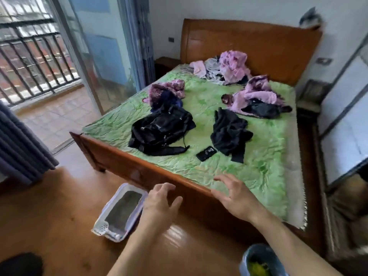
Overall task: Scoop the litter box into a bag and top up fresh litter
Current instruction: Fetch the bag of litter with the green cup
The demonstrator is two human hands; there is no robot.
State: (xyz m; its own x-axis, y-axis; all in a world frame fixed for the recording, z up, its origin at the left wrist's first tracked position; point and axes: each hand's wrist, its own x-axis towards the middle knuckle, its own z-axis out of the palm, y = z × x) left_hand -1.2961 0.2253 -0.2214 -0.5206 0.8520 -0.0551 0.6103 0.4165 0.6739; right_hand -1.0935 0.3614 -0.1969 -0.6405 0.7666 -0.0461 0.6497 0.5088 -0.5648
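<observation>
**Litter box sits at the foot of the bed, both hands empty**

So the litter box point(121, 212) is on the wooden floor point(59, 206), tucked right beside the bed's footboard point(143, 168), near its left corner. It's a white tray with dark litter inside, and a white scoop point(103, 229) lies at the tray's near end, by the rim.

Both hands are out in front holding nothing. The left hand point(159, 204) hovers over the tray's right edge, fingers spread and loosely bent. The right hand point(233, 194) is over the footboard's top edge where the green bedspread point(239, 156) ends, fingers also apart and lightly curled, gripping nothing.

Room to move: open floor to the left of the tray, running toward the open balcony door point(87, 56), with a grey curtain point(22, 144) hanging at the left edge. A bin point(258, 259) with a blue liner stands on the floor at bottom right, well apart from the tray.

On the bed: a black backpack point(161, 130), a phone point(206, 153), black and purple clothes scattered about.
</observation>
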